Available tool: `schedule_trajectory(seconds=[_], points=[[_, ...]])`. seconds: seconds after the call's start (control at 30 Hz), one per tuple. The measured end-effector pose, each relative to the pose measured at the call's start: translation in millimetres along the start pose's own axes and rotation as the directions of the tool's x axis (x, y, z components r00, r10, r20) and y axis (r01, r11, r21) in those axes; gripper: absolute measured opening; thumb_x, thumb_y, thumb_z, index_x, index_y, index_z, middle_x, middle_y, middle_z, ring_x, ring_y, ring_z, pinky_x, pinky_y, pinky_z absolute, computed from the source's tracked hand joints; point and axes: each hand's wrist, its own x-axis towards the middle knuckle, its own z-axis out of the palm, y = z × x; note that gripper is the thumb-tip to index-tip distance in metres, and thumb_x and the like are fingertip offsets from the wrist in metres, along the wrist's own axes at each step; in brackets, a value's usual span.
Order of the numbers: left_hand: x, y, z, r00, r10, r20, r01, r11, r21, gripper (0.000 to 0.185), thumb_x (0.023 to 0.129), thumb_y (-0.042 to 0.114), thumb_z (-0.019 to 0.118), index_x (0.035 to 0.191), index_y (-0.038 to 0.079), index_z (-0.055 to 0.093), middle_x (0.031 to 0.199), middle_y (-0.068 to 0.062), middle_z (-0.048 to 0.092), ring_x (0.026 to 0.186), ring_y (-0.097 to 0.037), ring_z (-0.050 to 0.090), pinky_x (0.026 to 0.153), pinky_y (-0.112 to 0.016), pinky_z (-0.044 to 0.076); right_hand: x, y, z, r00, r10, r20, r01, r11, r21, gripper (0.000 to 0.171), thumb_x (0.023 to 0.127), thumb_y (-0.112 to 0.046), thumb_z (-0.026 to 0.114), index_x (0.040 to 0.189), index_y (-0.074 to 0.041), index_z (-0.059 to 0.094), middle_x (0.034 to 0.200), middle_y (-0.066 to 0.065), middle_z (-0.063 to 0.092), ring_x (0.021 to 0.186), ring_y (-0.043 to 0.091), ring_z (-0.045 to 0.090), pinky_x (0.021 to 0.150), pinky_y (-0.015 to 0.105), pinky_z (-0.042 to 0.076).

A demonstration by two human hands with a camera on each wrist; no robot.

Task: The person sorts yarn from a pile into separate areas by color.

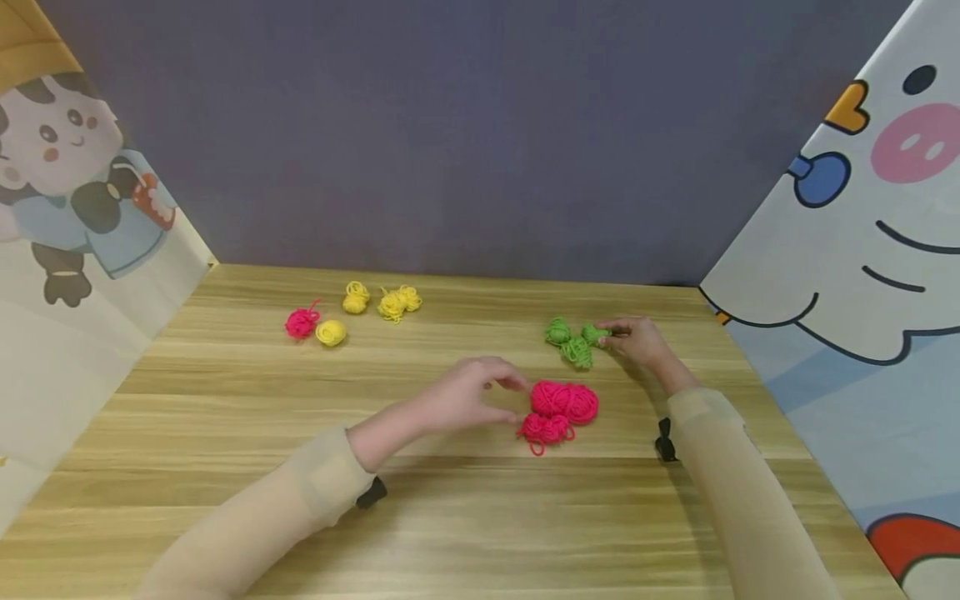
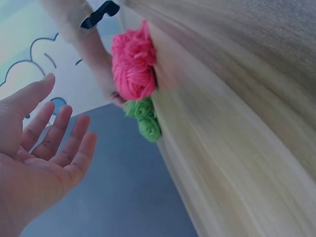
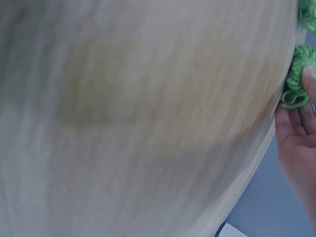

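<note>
My right hand pinches a small green yarn ball between thumb and fingers at the table's right side. Two more green yarn balls, one a looser bundle, lie against it on the left. Nearer to me is a large pink yarn skein, with smaller pink yarn balls just in front of it. My left hand hovers left of the pink yarn, thumb and fingers apart and nothing between them. The left wrist view shows that palm with its fingers loosely bent.
On the far left of the wooden table lie a pink yarn ball, a round yellow yarn ball and several other yellow yarn bundles. A dark grey wall rises behind, with cartoon-printed panels at both sides.
</note>
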Motion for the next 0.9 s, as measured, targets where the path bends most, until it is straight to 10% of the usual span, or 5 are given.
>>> schedule_trajectory(seconds=[0.9], points=[[-40.9,-16.0,-52.2,0.980,-0.016,-0.197,0.015,1.000,-0.008,0.044,0.076,0.022,0.080,0.115,0.012,0.064,0.115,0.001,0.066,0.109,-0.013,0.059,0.092,-0.035,0.050,1,1,0,1.000,0.029,0.012,-0.029,1.000,0.009,0.036,0.090,-0.015,0.064,0.125,-0.004,0.061,0.128,0.022,0.056,0.116,0.038,0.054,0.093,0.048,0.049]])
